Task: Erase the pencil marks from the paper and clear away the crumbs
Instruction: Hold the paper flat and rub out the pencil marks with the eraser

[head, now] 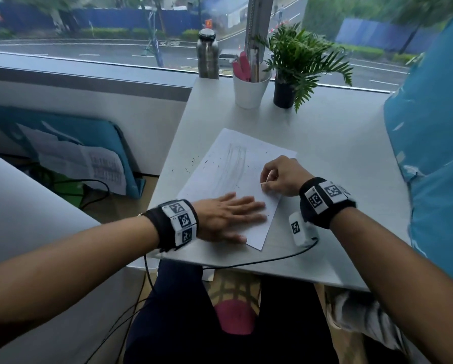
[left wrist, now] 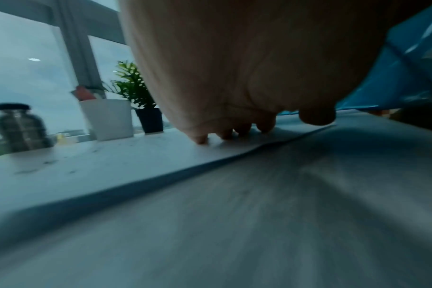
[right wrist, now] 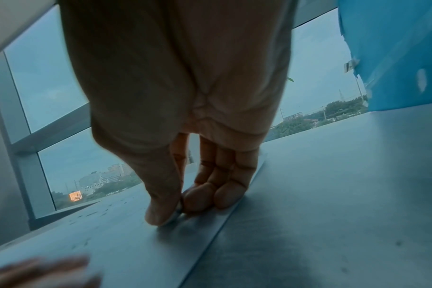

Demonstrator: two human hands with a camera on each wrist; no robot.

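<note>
A white sheet of paper (head: 236, 153) lies slanted on the grey table (head: 338, 179), with faint grey pencil shading (head: 233, 166) across its middle. Dark eraser crumbs (head: 194, 162) are scattered over the sheet's left part and the table beside it. My left hand (head: 246, 208) lies flat with straight fingers, pressing the sheet's near corner; its fingertips (left wrist: 225, 134) touch the paper (left wrist: 111, 165). My right hand (head: 266, 185) rests on the sheet's right edge. Its thumb and fingers (right wrist: 180, 206) pinch a small pale eraser (right wrist: 176, 213), mostly hidden, against the paper (right wrist: 136, 243).
At the table's far end stand a steel bottle (head: 207, 56), a white cup (head: 250, 93) with pink-handled tools, and a potted fern (head: 284, 94). A blue panel (head: 435, 127) borders the right side. A black cable (head: 246, 264) runs along the near table edge.
</note>
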